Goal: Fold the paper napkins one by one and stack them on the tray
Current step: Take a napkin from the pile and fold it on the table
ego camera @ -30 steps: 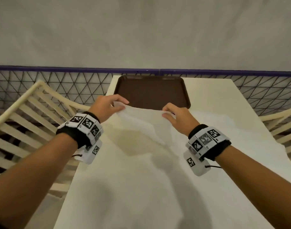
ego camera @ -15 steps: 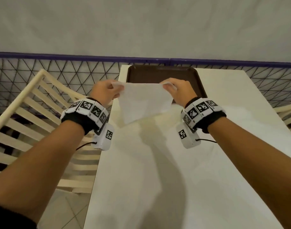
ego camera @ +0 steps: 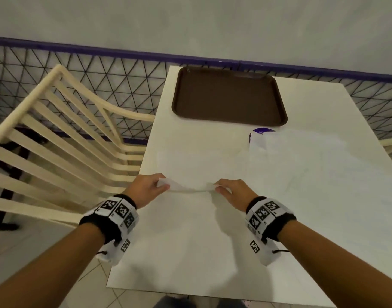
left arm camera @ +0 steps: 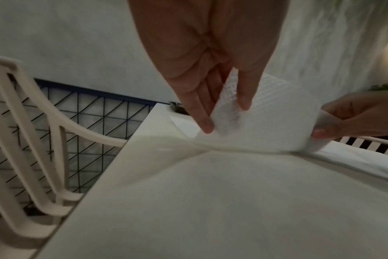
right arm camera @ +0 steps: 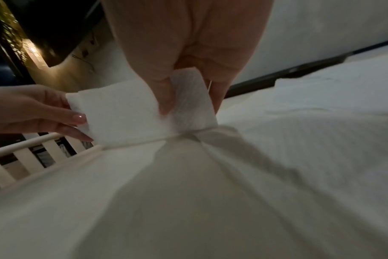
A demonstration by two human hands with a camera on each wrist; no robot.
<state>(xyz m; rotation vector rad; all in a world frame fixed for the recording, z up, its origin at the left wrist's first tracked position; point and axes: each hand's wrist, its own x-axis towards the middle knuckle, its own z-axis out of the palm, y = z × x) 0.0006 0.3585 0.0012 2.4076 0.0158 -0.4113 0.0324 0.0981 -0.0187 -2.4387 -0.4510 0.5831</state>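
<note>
A white paper napkin (ego camera: 190,167) lies spread on the white table, its near edge lifted. My left hand (ego camera: 156,185) pinches the near left corner and my right hand (ego camera: 221,188) pinches the near right corner. The left wrist view shows the napkin (left arm camera: 266,122) curving up between thumb and fingers (left arm camera: 207,126). In the right wrist view the napkin (right arm camera: 122,112) is held at its corner by my fingers (right arm camera: 165,103). The brown tray (ego camera: 228,96) sits bare at the far end of the table. More white napkins (ego camera: 306,156) lie flat at the right.
A cream slatted chair (ego camera: 64,138) stands against the table's left edge, another chair (ego camera: 390,145) at the right. A black wire fence (ego camera: 101,70) with a purple rail runs behind the table. A purple round object (ego camera: 260,131) peeks from under the right napkins.
Both hands have come back toward me and down from in front of the tray. The napkin, held up in the air before, now lies on the table with only its near edge raised.
</note>
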